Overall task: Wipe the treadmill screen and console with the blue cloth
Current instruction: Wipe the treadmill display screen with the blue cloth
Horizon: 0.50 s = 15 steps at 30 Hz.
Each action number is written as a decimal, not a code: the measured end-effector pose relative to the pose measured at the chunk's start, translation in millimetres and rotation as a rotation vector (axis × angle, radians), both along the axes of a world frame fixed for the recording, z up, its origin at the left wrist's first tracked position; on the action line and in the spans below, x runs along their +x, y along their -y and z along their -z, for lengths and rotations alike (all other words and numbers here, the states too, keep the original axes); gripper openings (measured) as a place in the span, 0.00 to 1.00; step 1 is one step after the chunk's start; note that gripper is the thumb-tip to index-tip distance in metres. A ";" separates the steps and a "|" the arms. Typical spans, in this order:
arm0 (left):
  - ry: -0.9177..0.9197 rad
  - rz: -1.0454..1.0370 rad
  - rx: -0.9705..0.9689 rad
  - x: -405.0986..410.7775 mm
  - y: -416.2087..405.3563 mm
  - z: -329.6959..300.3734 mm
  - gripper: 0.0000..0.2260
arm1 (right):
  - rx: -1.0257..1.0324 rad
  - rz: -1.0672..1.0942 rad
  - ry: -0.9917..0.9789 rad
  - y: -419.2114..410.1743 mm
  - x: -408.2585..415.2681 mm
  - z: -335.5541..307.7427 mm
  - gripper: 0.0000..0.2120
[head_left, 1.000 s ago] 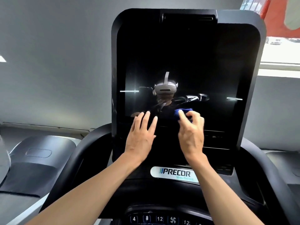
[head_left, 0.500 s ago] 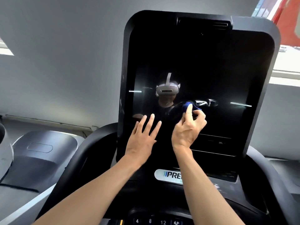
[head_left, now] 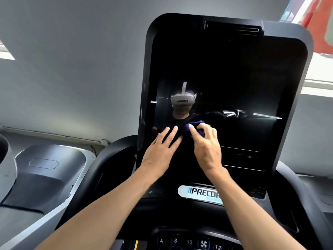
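The tall black treadmill screen [head_left: 234, 78] fills the middle of the head view, dark and glossy with reflections. My right hand [head_left: 207, 148] presses a bunched blue cloth [head_left: 196, 126] against the lower middle of the glass; only the cloth's top shows past my fingers. My left hand [head_left: 162, 150] lies flat on the screen just left of it, fingers spread, holding nothing. Below the screen sits the console [head_left: 189, 242] with numbered keys and a fan button, partly cut off by the frame's bottom edge.
A white PRECOR badge [head_left: 198, 193] sits under the screen. Black handrails [head_left: 108, 159] curve out on both sides. Another grey machine [head_left: 46, 170] stands to the left, a grey wall behind, and a bright window at the upper right.
My right hand slid the blue cloth left and slightly down across the glass, close to my left hand. The left hand stayed flat on the screen. The view shifted.
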<state>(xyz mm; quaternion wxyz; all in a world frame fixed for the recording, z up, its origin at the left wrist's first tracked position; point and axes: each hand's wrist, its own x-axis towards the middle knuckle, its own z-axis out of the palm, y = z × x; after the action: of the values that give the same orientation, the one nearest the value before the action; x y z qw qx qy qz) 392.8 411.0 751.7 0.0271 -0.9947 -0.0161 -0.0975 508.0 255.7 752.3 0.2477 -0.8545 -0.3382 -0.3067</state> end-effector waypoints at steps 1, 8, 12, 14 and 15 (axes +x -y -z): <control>0.005 -0.001 -0.001 0.1 -0.9 0.0 0.40 | 0.021 0.037 -0.013 7.4 4.1 -5.6 0.21; -0.003 0.038 -0.084 -2.6 -2.3 -4.1 0.36 | 0.253 0.204 -0.150 -47.0 -5.4 -17.7 0.21; 0.076 0.038 -0.117 -12.5 -15.6 6.5 0.30 | -0.099 -0.106 0.027 -6.1 -6.1 -7.9 0.22; 0.131 -0.032 -0.125 -21.3 -21.5 10.1 0.29 | -0.025 -0.020 -0.011 -1.4 8.3 -20.8 0.21; 0.160 -0.068 -0.129 -25.2 -23.3 10.4 0.28 | 0.087 0.076 -0.067 -7.8 15.9 -28.7 0.20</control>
<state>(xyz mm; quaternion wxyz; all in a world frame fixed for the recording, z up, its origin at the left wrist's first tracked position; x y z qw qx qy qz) 367.6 434.3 741.3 -0.0353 -0.9823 -0.0582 -0.1744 523.9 263.5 781.0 0.2839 -0.8650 -0.2833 -0.3016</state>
